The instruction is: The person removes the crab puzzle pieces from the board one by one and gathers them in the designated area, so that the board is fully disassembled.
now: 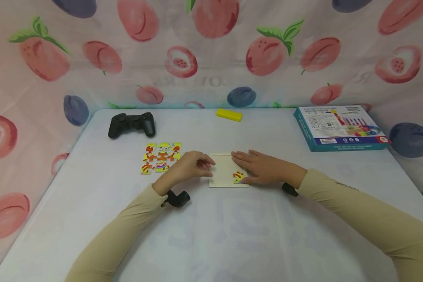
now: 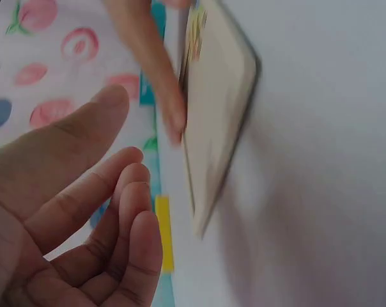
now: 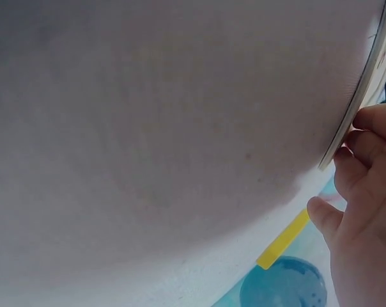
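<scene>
A shallow pale wooden puzzle tray (image 1: 220,169) lies on the table in front of me. One yellow and red puzzle piece (image 1: 237,177) sits in its near right corner. My right hand (image 1: 264,168) rests over the tray's right side, fingers extended; in the right wrist view its fingertips (image 3: 367,118) touch the tray's edge. Beside the tray's left edge hovers my left hand (image 1: 190,168). Its fingers are loosely bent with nothing between them, as the left wrist view shows. Several puzzle pieces (image 1: 163,156) lie in a grid left of the tray, partly behind the left hand.
A black game controller (image 1: 132,123) lies at the back left. Near the back edge is a yellow block (image 1: 229,114). A teal and white box (image 1: 342,129) lies at the back right. Behind the white table (image 1: 225,235) hangs a fruit-patterned cloth (image 1: 204,74).
</scene>
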### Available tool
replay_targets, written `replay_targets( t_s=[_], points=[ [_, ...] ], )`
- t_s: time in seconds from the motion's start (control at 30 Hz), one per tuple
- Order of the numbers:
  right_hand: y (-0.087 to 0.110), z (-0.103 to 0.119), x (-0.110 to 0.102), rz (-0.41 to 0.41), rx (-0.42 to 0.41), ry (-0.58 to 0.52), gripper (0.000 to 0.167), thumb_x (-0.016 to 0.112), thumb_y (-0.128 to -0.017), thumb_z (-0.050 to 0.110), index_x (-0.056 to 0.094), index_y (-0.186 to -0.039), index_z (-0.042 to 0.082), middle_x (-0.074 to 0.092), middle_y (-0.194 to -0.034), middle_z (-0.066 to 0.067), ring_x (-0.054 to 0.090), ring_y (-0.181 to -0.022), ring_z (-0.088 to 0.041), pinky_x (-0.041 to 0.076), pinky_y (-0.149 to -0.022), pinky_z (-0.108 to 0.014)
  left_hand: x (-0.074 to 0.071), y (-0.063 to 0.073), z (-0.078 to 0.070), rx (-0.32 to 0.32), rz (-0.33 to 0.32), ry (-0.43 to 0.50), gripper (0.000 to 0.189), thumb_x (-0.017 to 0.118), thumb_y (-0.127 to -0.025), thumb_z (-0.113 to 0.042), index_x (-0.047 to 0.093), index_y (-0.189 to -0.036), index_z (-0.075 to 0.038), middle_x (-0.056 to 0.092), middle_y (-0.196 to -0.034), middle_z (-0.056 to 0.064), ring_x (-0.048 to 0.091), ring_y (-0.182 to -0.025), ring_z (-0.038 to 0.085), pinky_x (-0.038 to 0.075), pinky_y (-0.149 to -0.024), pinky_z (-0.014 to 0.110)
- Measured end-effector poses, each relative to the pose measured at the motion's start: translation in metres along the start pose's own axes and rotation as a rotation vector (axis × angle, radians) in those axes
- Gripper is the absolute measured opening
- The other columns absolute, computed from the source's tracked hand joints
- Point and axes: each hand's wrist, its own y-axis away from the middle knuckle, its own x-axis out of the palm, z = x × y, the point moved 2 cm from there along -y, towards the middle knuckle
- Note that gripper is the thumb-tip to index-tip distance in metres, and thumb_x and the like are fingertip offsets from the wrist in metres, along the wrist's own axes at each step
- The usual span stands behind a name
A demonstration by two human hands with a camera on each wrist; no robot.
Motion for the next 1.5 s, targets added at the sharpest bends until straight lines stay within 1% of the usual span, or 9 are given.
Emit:
replay_targets(
  t_s=[0.1,0.2,0.3,0.4,0.53,0.77,1.07,1.3,1.5],
  points=[
    [0.002,-0.001,0.001,-0.019,0.009,-0.017,0.085,0.050,-0.090,0.055,0.012,-0.151,0.009,0.006,-0.160,-0.005,0.013,-0.147,-0.023,0.014,-0.117,-0.048,0.018,-0.016,-0.010,0.026,0.066,-0.021,0.032,0.077,-0.077,-0.016,0.069,-0.105,-0.002,0.065,-0.086,0.006,0.055,-0.076,0.010,0.045,-0.070,0.018],
    [0.004,-0.003,0.001,-0.042,0.017,-0.024,0.092,0.054,-0.086,0.059,0.013,-0.151,0.008,0.007,-0.160,-0.006,0.014,-0.146,-0.023,0.015,-0.117,-0.049,0.034,-0.028,-0.015,0.018,0.104,-0.035,0.031,0.078,-0.077,-0.016,0.070,-0.104,-0.004,0.064,-0.086,0.004,0.053,-0.076,0.009,0.044,-0.070,0.016],
    [0.004,-0.004,0.002,-0.041,0.025,-0.026,0.098,0.055,-0.083,0.064,0.013,-0.151,0.008,0.007,-0.160,-0.006,0.013,-0.147,-0.023,0.014,-0.117,-0.049,0.044,-0.033,-0.018,-0.001,0.113,-0.044,0.029,0.079,-0.076,-0.016,0.070,-0.101,-0.005,0.064,-0.086,0.002,0.053,-0.077,0.009,0.044,-0.072,0.017],
    [0.004,-0.004,0.001,-0.036,0.028,-0.030,0.100,0.055,-0.081,0.066,0.013,-0.151,0.008,0.007,-0.160,-0.005,0.013,-0.147,-0.023,0.013,-0.117,-0.049,0.049,-0.035,-0.021,-0.011,0.107,-0.047,0.027,0.079,-0.075,-0.016,0.070,-0.098,-0.006,0.065,-0.085,0.002,0.053,-0.077,0.009,0.044,-0.072,0.019],
    [0.004,-0.005,0.001,-0.035,0.029,-0.042,0.099,0.056,-0.081,0.065,0.014,-0.151,0.007,0.008,-0.160,-0.006,0.013,-0.147,-0.023,0.013,-0.117,-0.048,0.052,-0.037,-0.024,-0.017,0.098,-0.059,0.025,0.080,-0.074,-0.016,0.069,-0.094,-0.007,0.064,-0.083,0.001,0.052,-0.076,0.009,0.043,-0.071,0.019],
    [0.004,-0.007,0.004,-0.047,0.013,-0.040,0.098,0.057,-0.082,0.063,0.016,-0.150,0.006,0.008,-0.159,-0.006,0.013,-0.147,-0.023,0.014,-0.117,-0.048,0.056,-0.039,-0.026,-0.032,0.095,-0.053,0.028,0.081,-0.072,-0.014,0.066,-0.094,-0.005,0.061,-0.082,0.001,0.052,-0.076,0.009,0.043,-0.071,0.018],
    [0.002,-0.008,0.005,-0.046,0.014,-0.031,0.099,0.056,-0.081,0.065,0.016,-0.150,0.006,0.008,-0.160,-0.006,0.013,-0.147,-0.023,0.014,-0.117,-0.049,0.056,-0.040,-0.029,-0.027,0.080,-0.058,0.030,0.083,-0.070,-0.012,0.065,-0.093,-0.004,0.060,-0.078,0.000,0.052,-0.073,0.007,0.043,-0.068,0.017],
    [0.003,-0.006,0.002,-0.045,0.015,-0.045,0.099,0.058,-0.081,0.063,0.016,-0.150,0.006,0.008,-0.159,-0.007,0.013,-0.147,-0.023,0.014,-0.117,-0.049,0.056,-0.041,-0.029,-0.043,0.083,-0.051,0.029,0.082,-0.070,-0.011,0.066,-0.093,-0.003,0.062,-0.080,0.001,0.053,-0.073,0.007,0.044,-0.068,0.017],
    [0.003,-0.007,0.003,-0.043,0.008,-0.034,0.099,0.057,-0.082,0.063,0.015,-0.150,0.006,0.008,-0.159,-0.007,0.012,-0.147,-0.023,0.014,-0.117,-0.048,0.056,-0.040,-0.030,-0.043,0.077,-0.053,0.027,0.080,-0.072,-0.010,0.066,-0.093,-0.003,0.063,-0.080,0.002,0.053,-0.073,0.008,0.044,-0.069,0.017]
  ],
)
